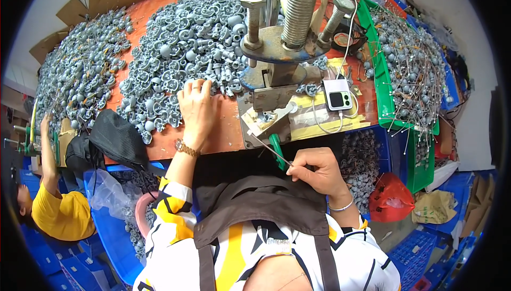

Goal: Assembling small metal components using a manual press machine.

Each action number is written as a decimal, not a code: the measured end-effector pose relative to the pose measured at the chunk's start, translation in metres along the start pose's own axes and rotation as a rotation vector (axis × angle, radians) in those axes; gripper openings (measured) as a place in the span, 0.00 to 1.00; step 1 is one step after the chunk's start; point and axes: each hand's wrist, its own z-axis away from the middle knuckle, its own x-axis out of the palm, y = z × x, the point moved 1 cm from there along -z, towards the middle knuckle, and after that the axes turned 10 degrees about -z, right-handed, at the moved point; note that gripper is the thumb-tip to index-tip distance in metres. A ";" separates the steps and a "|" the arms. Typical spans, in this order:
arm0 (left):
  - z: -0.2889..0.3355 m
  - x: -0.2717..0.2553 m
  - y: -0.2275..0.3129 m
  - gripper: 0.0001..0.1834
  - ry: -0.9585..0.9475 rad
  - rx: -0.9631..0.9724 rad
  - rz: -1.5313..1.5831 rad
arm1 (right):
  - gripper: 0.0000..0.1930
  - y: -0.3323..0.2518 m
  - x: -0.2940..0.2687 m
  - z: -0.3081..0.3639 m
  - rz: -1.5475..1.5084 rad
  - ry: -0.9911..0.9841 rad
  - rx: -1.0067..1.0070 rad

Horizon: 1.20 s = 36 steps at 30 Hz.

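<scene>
My left hand (197,111), wearing a ring and a wristwatch, rests at the near edge of a heap of small grey plastic parts (183,43). Its fingers curl down close together among the parts; the fingertips are hidden, and so is anything between them. Thumb and forefinger of my right hand (318,173) pinch one end of a thin metal rod (270,147). The rod slants up and left to the base of a bench press (285,51), its far end pale. On the press base sits a small grey part (266,116). Beside the rod hangs a green curved handle (277,151).
A white device with a cable (338,97) lies right of the press. Farther right, a green tray (380,78) holds grey balls on thin rods. A black mesh bag (118,138) hangs at the table's left edge. Another person in yellow (64,211) works at the left.
</scene>
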 end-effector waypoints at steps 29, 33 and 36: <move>0.074 -0.026 0.071 0.12 -0.392 -1.189 2.582 | 0.13 0.030 0.033 -0.023 -0.170 0.292 0.358; 0.072 -0.030 0.076 0.13 -0.371 -1.151 2.499 | 0.14 0.025 0.032 -0.026 -0.168 0.282 0.341; 0.073 -0.039 0.081 0.12 -0.397 -0.900 2.380 | 0.12 0.032 0.035 -0.028 -0.211 0.227 0.308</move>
